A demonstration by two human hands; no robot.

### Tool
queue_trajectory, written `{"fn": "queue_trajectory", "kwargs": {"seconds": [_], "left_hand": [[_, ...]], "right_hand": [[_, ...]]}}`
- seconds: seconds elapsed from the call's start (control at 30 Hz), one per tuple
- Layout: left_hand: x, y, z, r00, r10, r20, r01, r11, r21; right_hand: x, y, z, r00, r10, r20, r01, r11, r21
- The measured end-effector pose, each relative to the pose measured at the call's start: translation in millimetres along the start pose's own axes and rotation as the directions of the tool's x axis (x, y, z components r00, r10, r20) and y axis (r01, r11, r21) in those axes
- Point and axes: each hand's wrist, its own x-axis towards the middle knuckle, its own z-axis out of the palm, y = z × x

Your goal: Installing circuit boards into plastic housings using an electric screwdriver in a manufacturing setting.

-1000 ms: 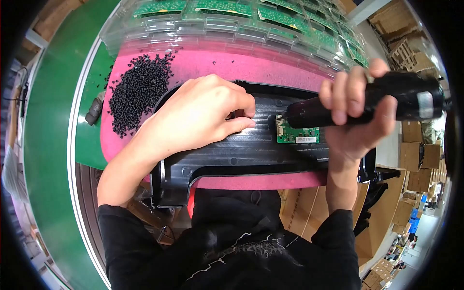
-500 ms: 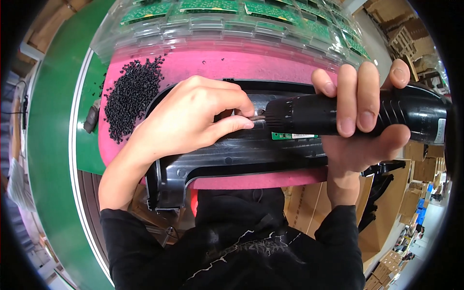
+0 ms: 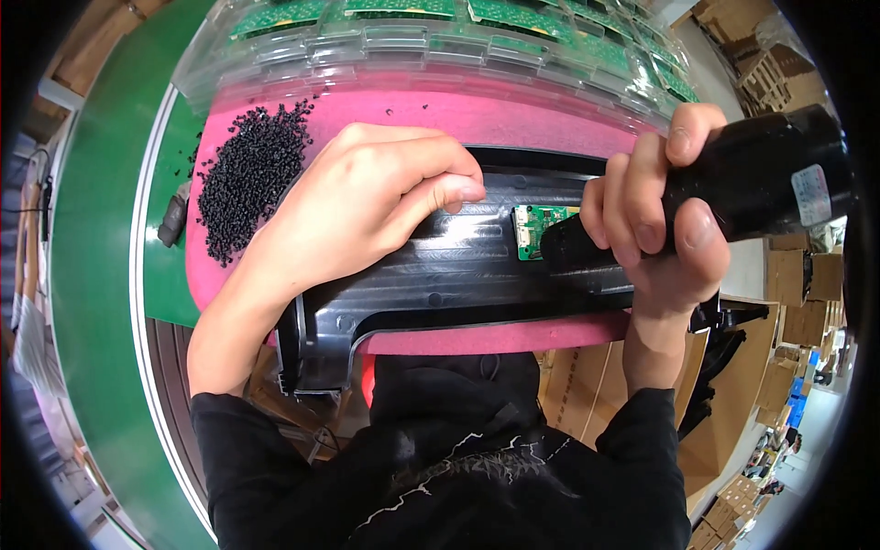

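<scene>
Across the pink mat (image 3: 477, 117) lies a long black plastic housing (image 3: 431, 284), its hollow side turned up, with a green circuit board (image 3: 541, 223) resting inside it, right of the middle. White connectors line the board's left edge; its right part is hidden behind a black cylindrical power tool (image 3: 752, 174). The person's right hand (image 3: 649, 215) grips that tool, fingers wrapped over the barrel and thumb along the near side, so that it lies slanted, its narrower end pointing left over the board and its thick end raised to the right. Whether the tip touches the board cannot be told. The left hand (image 3: 367, 202) is held over the left half of the housing, fingers curled and thumb drawn up against the forefinger; whether something small is pinched between them cannot be seen. Beside the left wrist, on the mat, spreads a heap of tiny black pieces (image 3: 247, 183), a few strays lying apart from it. A dark lump (image 3: 171, 220) sits further left on the green tabletop (image 3: 101, 275). Beyond the mat's far edge stand clear plastic trays (image 3: 312, 50) holding more green boards (image 3: 399, 6), and brown cardboard boxes (image 3: 805, 321) are stacked off to the right.
</scene>
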Motion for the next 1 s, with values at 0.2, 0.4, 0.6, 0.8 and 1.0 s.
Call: {"fn": "queue_trajectory", "kwargs": {"seconds": [0.2,0.4,0.6,0.8,1.0], "left_hand": [[-0.9,5.8,-2.8,0.996,-0.086,-0.025,0.087,0.993,0.073],[1.1,12.3,-13.7,0.976,-0.193,0.106,0.177,0.974,0.138],[-1.3,7.9,-2.3,0.990,-0.128,0.061,0.125,0.991,0.049],[-4.7,-0.5,0.2,0.991,-0.044,0.129,0.037,0.998,0.056],[-2.5,2.4,-2.0,0.964,-0.076,0.257,0.048,0.992,0.114]], "right_hand": [[0.6,5.9,-1.2,1.000,0.023,-0.012,-0.023,1.000,-0.018],[7.6,22.4,-8.6,0.966,-0.093,0.242,-0.007,0.925,0.381],[-1.9,12.0,-2.5,0.955,-0.002,0.297,-0.067,0.973,0.221],[-6.4,13.5,0.3,0.978,-0.021,0.205,-0.033,0.966,0.255],[-4.1,11.4,0.0,0.965,-0.036,0.260,-0.025,0.973,0.228]]}}
